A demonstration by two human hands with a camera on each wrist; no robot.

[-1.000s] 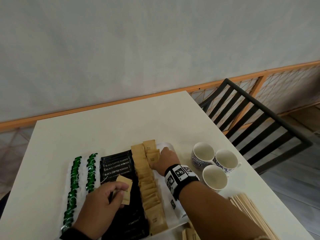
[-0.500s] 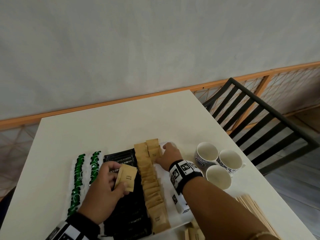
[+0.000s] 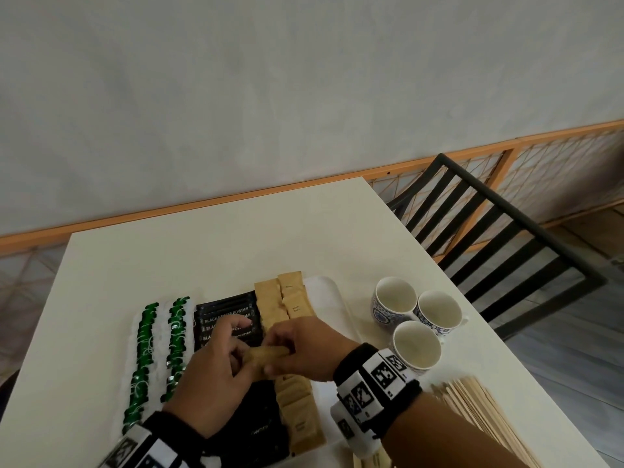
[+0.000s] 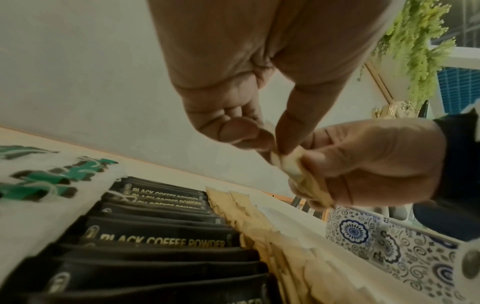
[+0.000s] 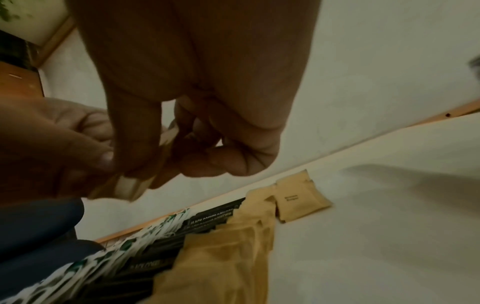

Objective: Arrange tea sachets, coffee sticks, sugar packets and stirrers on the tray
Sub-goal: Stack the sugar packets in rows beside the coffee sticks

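Nearest, at the table's front edge, the stirrers (image 3: pixel 486 410) lie in a loose pile off the tray, right of the right forearm — untouched, by the look of it. Just beyond, both hands meet above the rows: the left hand (image 3: pixel 216 376) and the right hand (image 3: pixel 304 349) each pinch one end of a small brown wad of sugar packets (image 3: pixel 266 353). In the left wrist view thumb and fingers of both hands are curled onto it, so neither hand is free.

Under them the tray (image 3: pixel 332 298) carries its rows side by side: green-and-white tea sachets (image 3: pixel 145 352) at the left, black coffee sticks (image 3: pixel 229 312) next, then the laid sugar column (image 3: pixel 270 305), with a second, shorter column just started beside it at the far end. White tray shows bare to the right of that.

The step in hand looks like the sugar. The next move likely calls for parting one packet from the wad and setting it, overlapped, below the far pair.

Farther right, three patterned cups (image 3: pixel 417 319) stand clustered on the table.
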